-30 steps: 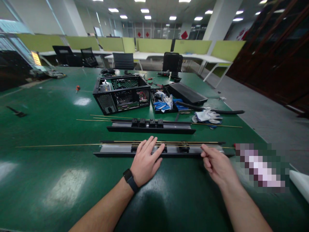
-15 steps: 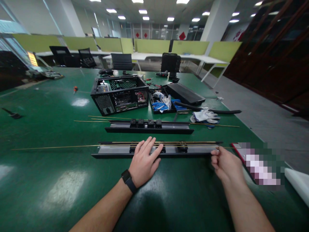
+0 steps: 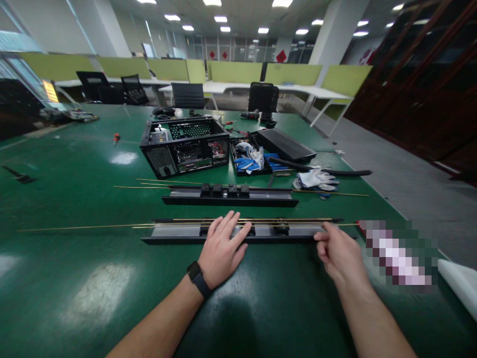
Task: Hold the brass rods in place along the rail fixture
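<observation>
In front of me lies a long metal channel [image 3: 179, 230] with dark edges. Black blocks [image 3: 282, 226] sit inside it, and several thin brass rods [image 3: 93, 227] run lengthwise along it. My left hand [image 3: 222, 246], with a dark watch on the wrist, rests over the middle of the channel with fingers spread, covering part of a block. At the right end, the fingers of my right hand [image 3: 337, 248] are pinched on a thin brass rod [image 3: 350, 224]. Behind, a second channel [image 3: 231, 201] carries several black blocks [image 3: 217, 189] in a row.
An open black computer case [image 3: 186, 146] stands behind the channels. Gloves [image 3: 250, 156] lie in a black tray, more gloves [image 3: 318, 180] beside it. A black panel [image 3: 285, 144] and a dark strip [image 3: 346, 172] lie to the right. A pixelated object [image 3: 402, 256] is near my right hand.
My right hand has moved a little to the left along the channel. A brass rod's end now sticks out past the channel's left end. My left hand has stayed in place.
</observation>
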`<act>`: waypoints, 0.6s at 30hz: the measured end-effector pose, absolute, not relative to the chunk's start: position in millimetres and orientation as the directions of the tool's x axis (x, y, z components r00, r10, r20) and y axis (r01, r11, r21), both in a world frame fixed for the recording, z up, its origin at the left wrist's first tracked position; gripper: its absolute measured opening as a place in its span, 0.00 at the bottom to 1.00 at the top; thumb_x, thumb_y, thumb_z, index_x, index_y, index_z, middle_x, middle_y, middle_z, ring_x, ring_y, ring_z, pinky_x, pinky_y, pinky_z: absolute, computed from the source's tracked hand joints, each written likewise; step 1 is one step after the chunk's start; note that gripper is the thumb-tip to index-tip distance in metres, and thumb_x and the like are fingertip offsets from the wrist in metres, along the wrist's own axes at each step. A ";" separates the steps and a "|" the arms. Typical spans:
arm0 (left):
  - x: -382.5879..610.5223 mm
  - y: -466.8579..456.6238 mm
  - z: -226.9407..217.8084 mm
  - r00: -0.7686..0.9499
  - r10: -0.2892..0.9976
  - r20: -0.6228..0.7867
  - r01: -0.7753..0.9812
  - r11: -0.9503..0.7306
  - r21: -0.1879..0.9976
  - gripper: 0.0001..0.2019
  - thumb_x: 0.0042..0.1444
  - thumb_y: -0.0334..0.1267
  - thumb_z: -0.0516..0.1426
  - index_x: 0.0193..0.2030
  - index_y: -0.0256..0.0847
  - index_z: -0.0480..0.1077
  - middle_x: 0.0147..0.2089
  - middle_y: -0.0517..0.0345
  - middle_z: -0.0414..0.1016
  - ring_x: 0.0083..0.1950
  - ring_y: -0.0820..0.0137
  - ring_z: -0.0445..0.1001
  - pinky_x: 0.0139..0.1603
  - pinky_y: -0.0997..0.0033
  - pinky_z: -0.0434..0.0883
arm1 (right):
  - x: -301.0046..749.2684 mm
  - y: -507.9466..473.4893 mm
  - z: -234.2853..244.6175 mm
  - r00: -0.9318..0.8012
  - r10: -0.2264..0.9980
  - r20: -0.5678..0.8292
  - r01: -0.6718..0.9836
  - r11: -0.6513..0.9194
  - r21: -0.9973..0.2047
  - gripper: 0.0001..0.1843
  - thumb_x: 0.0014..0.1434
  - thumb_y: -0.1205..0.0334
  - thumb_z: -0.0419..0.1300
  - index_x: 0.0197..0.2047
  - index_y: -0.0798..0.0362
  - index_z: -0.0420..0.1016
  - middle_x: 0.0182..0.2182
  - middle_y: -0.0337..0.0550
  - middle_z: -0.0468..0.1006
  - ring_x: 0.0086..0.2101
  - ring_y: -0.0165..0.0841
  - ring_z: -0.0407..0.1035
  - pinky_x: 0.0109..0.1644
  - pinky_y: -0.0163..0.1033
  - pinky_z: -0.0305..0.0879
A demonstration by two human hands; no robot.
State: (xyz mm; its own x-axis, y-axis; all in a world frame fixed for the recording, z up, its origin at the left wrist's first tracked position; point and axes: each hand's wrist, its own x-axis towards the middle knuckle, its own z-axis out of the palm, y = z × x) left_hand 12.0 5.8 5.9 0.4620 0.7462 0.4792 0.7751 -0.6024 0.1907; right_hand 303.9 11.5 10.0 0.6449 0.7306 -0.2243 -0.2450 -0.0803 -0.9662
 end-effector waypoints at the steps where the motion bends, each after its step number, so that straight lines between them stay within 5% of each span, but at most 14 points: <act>1: 12.0 5.8 5.8 0.462 0.748 0.476 0.775 -0.602 0.192 0.24 0.64 0.39 0.56 0.67 0.48 0.65 0.72 0.46 0.60 0.74 0.55 0.55 0.71 0.47 0.55 | 307.4 12.4 10.0 0.671 0.706 -0.228 -0.259 -0.065 -0.964 0.15 0.50 0.55 0.69 0.33 0.54 0.71 0.20 0.37 0.73 0.10 0.24 0.56 0.08 0.28 0.42; 7: 12.4 5.7 5.0 0.458 0.756 0.468 0.783 -0.593 0.190 0.24 0.65 0.40 0.55 0.67 0.49 0.64 0.72 0.47 0.59 0.74 0.55 0.54 0.71 0.46 0.53 | 308.3 10.4 12.0 0.606 0.755 -0.250 -0.298 -0.076 -0.952 0.16 0.46 0.57 0.72 0.26 0.54 0.68 0.18 0.35 0.70 0.11 0.22 0.55 0.09 0.27 0.43; 13: 12.3 5.8 4.3 0.459 0.751 0.475 0.779 -0.597 0.192 0.24 0.64 0.39 0.56 0.67 0.48 0.64 0.72 0.47 0.58 0.75 0.55 0.53 0.72 0.47 0.54 | 290.2 5.0 14.1 0.327 0.899 -0.290 -0.266 -0.207 -0.941 0.22 0.45 0.49 0.74 0.26 0.56 0.70 0.18 0.37 0.71 0.10 0.20 0.52 0.09 0.26 0.41; 18: 12.2 6.7 3.0 0.460 0.750 0.476 0.780 -0.597 0.187 0.25 0.64 0.39 0.56 0.67 0.49 0.64 0.72 0.47 0.59 0.74 0.55 0.54 0.71 0.47 0.55 | 300.5 8.3 13.3 0.580 0.779 -0.240 -0.250 -0.110 -0.962 0.19 0.48 0.50 0.71 0.33 0.56 0.73 0.19 0.37 0.73 0.10 0.23 0.55 0.08 0.27 0.41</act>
